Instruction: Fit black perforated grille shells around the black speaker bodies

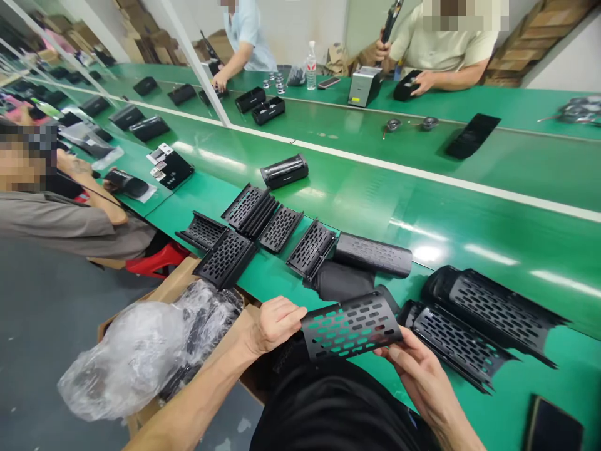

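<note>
left hand point(275, 324): gripping the left end of a black perforated grille point(351, 326), fingers curled over its edge.
right hand point(416, 369): cupping the grille's right end from below, fingers lying partly spread along its lower edge.
grille position: being held curved side up, just above the near edge of the green bench point(469, 207), over the person's lap.
near right: 2 larger slotted black covers point(474, 322) lying side by side on the bench, just beside the right hand.
just behind grille: a closed black perforated tube point(373, 254) lying on its side, touching a plain dark part below it.
further left: a row of flat black grille panels point(263, 232) lying tilted against each other on the bench.
left below: a cardboard box point(183, 285) sitting beside the bench, holding a clear plastic bag point(141, 351) of black parts.
far bench: 2 other people's hands working across the conveyor; a water bottle point(310, 66) standing upright there.
left edge: another person sitting, arm resting at the bench.
</note>
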A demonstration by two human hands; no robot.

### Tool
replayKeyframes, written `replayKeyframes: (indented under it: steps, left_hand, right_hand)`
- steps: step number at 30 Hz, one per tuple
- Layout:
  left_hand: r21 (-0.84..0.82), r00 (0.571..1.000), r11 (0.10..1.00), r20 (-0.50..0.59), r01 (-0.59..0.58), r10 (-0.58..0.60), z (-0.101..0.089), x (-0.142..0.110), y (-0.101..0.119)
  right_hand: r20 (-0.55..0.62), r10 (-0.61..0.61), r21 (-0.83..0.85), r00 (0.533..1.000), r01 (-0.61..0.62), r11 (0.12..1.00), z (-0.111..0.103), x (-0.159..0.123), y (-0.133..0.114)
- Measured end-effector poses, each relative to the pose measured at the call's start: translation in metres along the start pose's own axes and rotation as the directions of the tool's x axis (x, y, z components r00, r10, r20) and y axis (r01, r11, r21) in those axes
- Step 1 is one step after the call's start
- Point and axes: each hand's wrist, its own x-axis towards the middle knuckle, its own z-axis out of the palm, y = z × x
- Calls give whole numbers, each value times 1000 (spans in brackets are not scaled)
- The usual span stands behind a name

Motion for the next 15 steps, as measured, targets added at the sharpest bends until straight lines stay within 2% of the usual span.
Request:
replayKeyframes:
  steps: [3, 4, 5, 6, 8, 9, 10, 11, 13, 15]
  left_hand:
    - [-59, 992, 990, 21, 125, -124, 6, -8, 6]
    - [-116, 975, 969, 55, 220, -215, 9, -10, 9]
    - [-192, 937, 918, 112, 347, -330, 12, -13, 12]
    - [-282, 869, 823, 201, 494, -452, 16, -16, 16]
    - [-439, 664, 501, 433, 746, -609, 27, -17, 23]
    - [-482, 568, 323, 546, 814, -616, 35, -15, 26]
    - [-503, 494, 165, 641, 848, -588, 45, -11, 29]
    - [-508, 445, 40, 713, 861, -541, 56, -4, 32]
    - [-489, 401, -100, 801, 866, -445, 86, 18, 38]
    - [-457, 385, -142, 851, 878, -358, 119, 47, 45]
  right_hand:
    - [1, -15, -9, 1000, 15, 1000, 5, 3, 3]
    - [-12, -11, 1, 1000, 11, 1000, 6, 3, 3]
    - [-44, -8, 9, 999, 8, 1000, 6, 3, 4]
    - [-91, -10, 7, 996, 10, 1000, 5, 2, 6]
    - [-192, -27, -47, 981, 18, 999, -2, -3, 10]
    - [-244, -41, -88, 969, 20, 996, -8, -7, 13]
    - [-294, -54, -123, 954, 18, 992, -16, -11, 16]
    - [-342, -57, -143, 938, 8, 990, -26, -16, 19]
    - [-454, -48, -122, 890, -9, 993, -51, -27, 22]
    - [-562, -40, -64, 826, 5, 998, -78, -41, 19]
